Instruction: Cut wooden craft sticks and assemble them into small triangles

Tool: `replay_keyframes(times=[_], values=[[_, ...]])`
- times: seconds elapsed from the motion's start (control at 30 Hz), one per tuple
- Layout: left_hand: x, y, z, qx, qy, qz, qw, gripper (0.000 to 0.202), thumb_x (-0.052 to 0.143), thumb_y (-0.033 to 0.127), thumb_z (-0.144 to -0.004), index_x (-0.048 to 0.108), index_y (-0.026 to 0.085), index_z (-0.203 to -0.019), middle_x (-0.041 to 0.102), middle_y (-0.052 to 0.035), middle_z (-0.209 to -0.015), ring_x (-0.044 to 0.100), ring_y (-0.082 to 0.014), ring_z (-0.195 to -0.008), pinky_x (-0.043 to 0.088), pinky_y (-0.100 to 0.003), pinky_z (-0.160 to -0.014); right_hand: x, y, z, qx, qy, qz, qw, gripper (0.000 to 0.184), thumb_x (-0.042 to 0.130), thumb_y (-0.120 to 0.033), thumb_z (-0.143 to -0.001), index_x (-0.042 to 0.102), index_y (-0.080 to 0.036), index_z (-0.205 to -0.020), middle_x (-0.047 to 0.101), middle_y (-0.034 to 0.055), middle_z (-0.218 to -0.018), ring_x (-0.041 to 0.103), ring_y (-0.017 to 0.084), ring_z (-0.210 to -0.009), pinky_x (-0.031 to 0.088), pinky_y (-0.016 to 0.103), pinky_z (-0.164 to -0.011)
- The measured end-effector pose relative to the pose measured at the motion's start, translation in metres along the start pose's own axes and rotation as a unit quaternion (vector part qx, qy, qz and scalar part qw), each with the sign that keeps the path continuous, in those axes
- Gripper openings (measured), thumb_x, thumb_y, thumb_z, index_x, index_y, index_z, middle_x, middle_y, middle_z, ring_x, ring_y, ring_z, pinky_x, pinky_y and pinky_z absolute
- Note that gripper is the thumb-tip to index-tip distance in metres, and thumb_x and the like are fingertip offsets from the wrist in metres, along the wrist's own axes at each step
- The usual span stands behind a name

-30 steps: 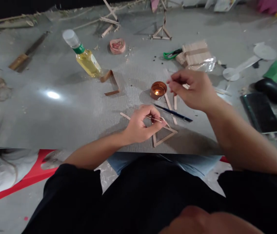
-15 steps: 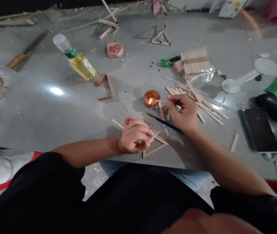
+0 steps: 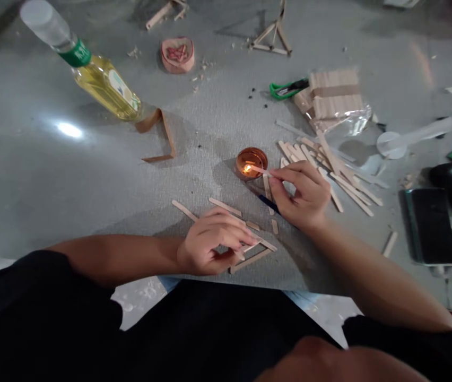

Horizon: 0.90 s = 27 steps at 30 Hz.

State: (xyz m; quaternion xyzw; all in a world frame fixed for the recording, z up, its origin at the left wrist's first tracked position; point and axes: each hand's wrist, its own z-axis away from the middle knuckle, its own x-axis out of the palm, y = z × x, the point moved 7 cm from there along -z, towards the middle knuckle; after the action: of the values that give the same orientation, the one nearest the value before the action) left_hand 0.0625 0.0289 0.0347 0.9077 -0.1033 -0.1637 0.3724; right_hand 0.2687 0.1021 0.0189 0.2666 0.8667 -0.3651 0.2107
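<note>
My right hand (image 3: 301,193) pinches a thin pale stick (image 3: 261,170), whose tip is at the flame of a small candle in an amber cup (image 3: 263,155). Whether that stick is wood or glue I cannot tell. Low over the table, my left hand (image 3: 214,241) is closed on a short craft stick (image 3: 252,246) between thumb and fingertips. Beneath it lies a triangle of craft sticks (image 3: 252,261), partly covered by the fingers. Loose craft sticks (image 3: 225,206) lie just beyond that hand. A dark blue pen-like tool (image 3: 268,203) runs under my right hand.
A pile of craft sticks (image 3: 345,180) and a bagged bundle (image 3: 335,95) lie to the right, beside a green cutter (image 3: 285,89). An oil bottle (image 3: 106,87) stands left, near a bent brown strip (image 3: 166,135). Farther back are a pink dish (image 3: 177,55) and a stick frame (image 3: 274,40). A phone (image 3: 431,225) lies right.
The view has shifted closer to the table. My left hand has come down over the triangle with its craft stick. My right hand still keeps its stick at the flame.
</note>
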Motion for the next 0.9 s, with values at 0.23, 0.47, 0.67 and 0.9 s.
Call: replay_keyframes(times=[0.23, 0.47, 0.67, 0.9], values=[[-0.0016, -0.0042, -0.0052, -0.021, -0.004, 0.023, 1.0, 0.015, 0.078, 0.02, -0.094, 0.064, 0.02, -0.099, 0.086, -0.0084, -0.099, 0.086, -0.0209, -0.095, 0.072, -0.035, -0.087, 0.0, -0.002, -0.0008, 0.002, -0.016, 0.02, 1.0, 0.016, 0.069, -0.025, -0.099, 0.079, -0.026, -0.111, 0.075, 0.0047, -0.094, 0.07, 0.014, -0.077, 0.055, 0.031, -0.064], [0.0006, -0.0058, -0.0029, -0.049, -0.004, 0.058, 0.997, 0.015, 0.077, 0.013, -0.094, 0.065, 0.016, -0.102, 0.085, -0.0139, -0.1, 0.086, -0.0195, -0.093, 0.071, -0.028, -0.085, -0.0012, -0.0013, -0.0022, -0.006, -0.002, -0.015, 1.0, 0.021, 0.074, -0.018, -0.096, 0.078, -0.027, -0.114, 0.074, 0.004, -0.096, 0.071, 0.014, -0.08, 0.057, 0.032, -0.067], [-0.0016, -0.0066, -0.0003, -0.094, 0.005, 0.035, 0.995, 0.014, 0.078, 0.013, -0.093, 0.067, 0.017, -0.1, 0.086, -0.0108, -0.099, 0.085, -0.0161, -0.088, 0.068, -0.021, -0.078, 0.0016, 0.0033, -0.0007, 0.013, -0.014, -0.002, 1.0, 0.017, 0.073, -0.022, -0.097, 0.078, -0.026, -0.113, 0.074, 0.0051, -0.097, 0.072, 0.015, -0.082, 0.057, 0.033, -0.067], [-0.0014, -0.007, -0.0032, -0.09, 0.0, 0.053, 0.994, 0.015, 0.078, 0.007, -0.091, 0.066, 0.014, -0.099, 0.086, -0.0137, -0.097, 0.085, -0.0167, -0.09, 0.068, -0.02, -0.082, 0.0016, 0.0031, -0.0013, 0.016, -0.016, -0.001, 1.0, 0.014, 0.071, -0.024, -0.098, 0.078, -0.026, -0.111, 0.074, 0.0052, -0.095, 0.07, 0.015, -0.08, 0.058, 0.033, -0.068]])
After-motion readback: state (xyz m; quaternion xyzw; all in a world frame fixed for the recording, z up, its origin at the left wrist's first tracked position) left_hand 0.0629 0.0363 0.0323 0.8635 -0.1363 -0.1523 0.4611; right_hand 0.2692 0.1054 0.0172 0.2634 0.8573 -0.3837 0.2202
